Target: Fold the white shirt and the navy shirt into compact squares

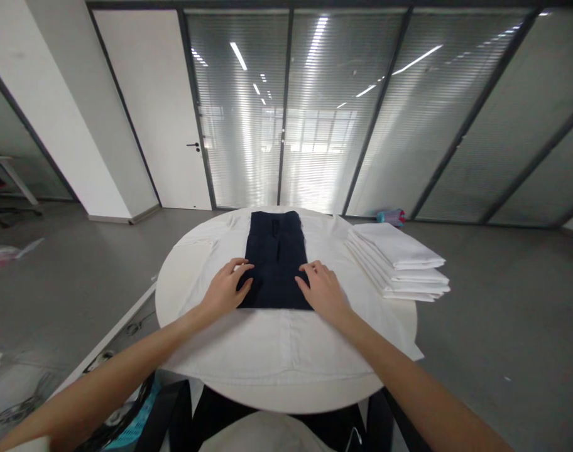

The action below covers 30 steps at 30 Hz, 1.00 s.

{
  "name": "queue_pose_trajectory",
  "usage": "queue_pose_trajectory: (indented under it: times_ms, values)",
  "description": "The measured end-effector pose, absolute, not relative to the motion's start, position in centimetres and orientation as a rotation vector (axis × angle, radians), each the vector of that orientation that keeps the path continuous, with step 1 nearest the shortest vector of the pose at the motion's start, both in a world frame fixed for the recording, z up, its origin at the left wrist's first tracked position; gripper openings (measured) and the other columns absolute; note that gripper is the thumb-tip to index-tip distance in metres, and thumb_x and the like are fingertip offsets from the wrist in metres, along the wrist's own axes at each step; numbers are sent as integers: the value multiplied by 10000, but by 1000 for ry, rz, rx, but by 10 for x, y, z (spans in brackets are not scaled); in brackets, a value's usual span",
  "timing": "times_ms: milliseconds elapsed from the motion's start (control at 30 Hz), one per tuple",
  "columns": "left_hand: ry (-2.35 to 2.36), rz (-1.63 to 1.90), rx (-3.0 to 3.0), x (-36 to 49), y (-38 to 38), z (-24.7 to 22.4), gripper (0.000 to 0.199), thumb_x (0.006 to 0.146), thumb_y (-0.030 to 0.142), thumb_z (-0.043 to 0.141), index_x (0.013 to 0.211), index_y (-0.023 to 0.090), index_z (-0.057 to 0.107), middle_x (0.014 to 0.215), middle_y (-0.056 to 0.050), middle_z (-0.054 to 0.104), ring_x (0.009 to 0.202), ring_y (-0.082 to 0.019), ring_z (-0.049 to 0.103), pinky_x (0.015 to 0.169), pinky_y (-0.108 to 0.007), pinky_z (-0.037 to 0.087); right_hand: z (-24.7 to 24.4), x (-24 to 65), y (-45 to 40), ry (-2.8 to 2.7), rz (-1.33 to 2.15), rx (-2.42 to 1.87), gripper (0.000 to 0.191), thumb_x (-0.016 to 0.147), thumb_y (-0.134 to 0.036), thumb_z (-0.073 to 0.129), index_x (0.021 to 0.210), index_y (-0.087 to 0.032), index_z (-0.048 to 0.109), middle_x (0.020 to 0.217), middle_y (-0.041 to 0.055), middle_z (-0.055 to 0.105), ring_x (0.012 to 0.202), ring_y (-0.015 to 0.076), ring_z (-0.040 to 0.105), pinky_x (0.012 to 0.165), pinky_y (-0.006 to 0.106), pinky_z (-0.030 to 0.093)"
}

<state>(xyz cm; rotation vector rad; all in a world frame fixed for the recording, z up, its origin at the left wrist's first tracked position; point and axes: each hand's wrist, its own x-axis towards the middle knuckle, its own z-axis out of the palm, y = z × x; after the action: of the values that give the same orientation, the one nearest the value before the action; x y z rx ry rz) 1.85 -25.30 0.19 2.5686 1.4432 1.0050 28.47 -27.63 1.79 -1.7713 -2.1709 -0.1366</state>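
A dark navy folded cloth (277, 276) lies flat in the middle of a white garment (267, 345), which is spread over a round white table (173, 282). My left hand (227, 285) rests at the navy cloth's left edge, fingers apart and holding nothing. At the right edge of the same cloth is my right hand (323, 289), its fingers also spread, with nothing gripped. Both hands touch the navy cloth near its lower half. The white garment reaches past the table's edge at the lower right.
A stack of folded white cloths (394, 257) sits on the table's right side, partly overhanging the edge. Beneath the table at the lower left is a blue basket (138, 420). A colourful bundle (391, 217) lies on the floor by the glass wall.
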Motion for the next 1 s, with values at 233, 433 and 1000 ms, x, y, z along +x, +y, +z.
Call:
queue_pose_trajectory:
  times_ms: [233,433,1000]
  values:
    - [1133,345,2808,42,-224,-15,553,1035,429,342,1528,183,382,1602,-120,336,1502,-304,245,1205,-538,223,-7,265,-260,-2529,174,-1525,753,1002,-648,211,1563,-158,325,1637,137,219,1516,320,171,1214,524,150]
    - [1141,277,2790,36,-219,-22,585,1040,496,307,1562,232,312,1628,-97,267,1512,-275,216,1212,-487,202,-17,292,-258,-2518,210,-1651,863,976,-700,180,1572,-80,251,1635,181,157,1522,302,154,1214,522,149]
    - [1294,265,2800,44,-217,-16,726,1001,614,318,1558,149,325,1622,-134,253,1517,-300,189,1226,-476,167,-15,292,-257,-2538,111,-1616,887,969,-712,127,1568,-70,254,1630,173,165,1522,311,147,1217,556,108]
